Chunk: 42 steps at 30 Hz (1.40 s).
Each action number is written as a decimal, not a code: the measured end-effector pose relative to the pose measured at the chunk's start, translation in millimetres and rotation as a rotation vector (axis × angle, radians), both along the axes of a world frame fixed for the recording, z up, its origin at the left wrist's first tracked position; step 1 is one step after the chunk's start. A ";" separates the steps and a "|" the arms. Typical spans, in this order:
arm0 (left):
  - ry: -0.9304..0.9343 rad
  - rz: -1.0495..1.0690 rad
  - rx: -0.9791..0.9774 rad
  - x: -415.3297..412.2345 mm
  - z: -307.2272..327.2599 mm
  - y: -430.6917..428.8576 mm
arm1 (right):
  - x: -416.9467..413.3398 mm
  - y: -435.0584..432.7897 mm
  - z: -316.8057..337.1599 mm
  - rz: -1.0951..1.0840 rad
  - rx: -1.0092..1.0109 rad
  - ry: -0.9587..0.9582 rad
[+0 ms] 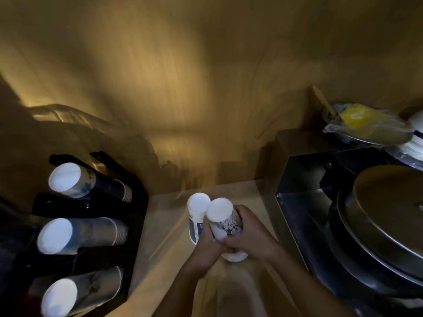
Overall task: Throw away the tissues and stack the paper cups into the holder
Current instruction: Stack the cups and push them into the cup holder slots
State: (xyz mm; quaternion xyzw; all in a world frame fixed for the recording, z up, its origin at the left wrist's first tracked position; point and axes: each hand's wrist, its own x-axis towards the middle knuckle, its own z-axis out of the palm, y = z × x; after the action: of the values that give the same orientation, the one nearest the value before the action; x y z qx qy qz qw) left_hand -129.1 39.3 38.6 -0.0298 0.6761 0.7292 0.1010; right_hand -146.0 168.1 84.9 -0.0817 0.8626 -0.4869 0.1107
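Observation:
Two upside-down white paper cups stand close together at the middle of the wooden counter (231, 191). My left hand (207, 245) grips the left cup (196, 216), which has blue print. My right hand (249, 234) grips the right cup (223, 219), which has a dark drawing. Both hands meet low on the cups. A black cup holder (135, 216) stands at the left with three stacks of paper cups: top (68, 179), middle (57, 235), bottom (60, 296). I see no tissues.
A dark metal appliance (304, 202) with a large round lid (389, 207) fills the right side. Behind it sit a bowl with yellow contents under plastic wrap (359, 120) and white plates (415, 143). A wood-panelled wall (206, 76) backs the counter.

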 end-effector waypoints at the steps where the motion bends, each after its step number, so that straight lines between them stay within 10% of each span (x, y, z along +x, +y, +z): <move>1: -0.037 0.002 -0.101 5.7 26.2 -12.0 | -2.2 -4.2 10.1 0.013 0.002 0.020; 21: 0.285 0.489 -0.194 97.3 157.4 -146.8 | 21.1 -156.5 129.4 0.445 -0.374 0.277; 42: 0.059 0.736 -0.457 182.4 97.4 -233.6 | 72.6 -253.9 91.2 0.965 0.031 0.511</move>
State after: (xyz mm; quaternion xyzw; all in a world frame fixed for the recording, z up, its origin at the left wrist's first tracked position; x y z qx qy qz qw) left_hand 53.3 -194.3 136.0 -0.2695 0.7670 0.5488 -0.1945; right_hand -73.4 -85.7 176.1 -0.5823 0.7336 -0.3327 0.1095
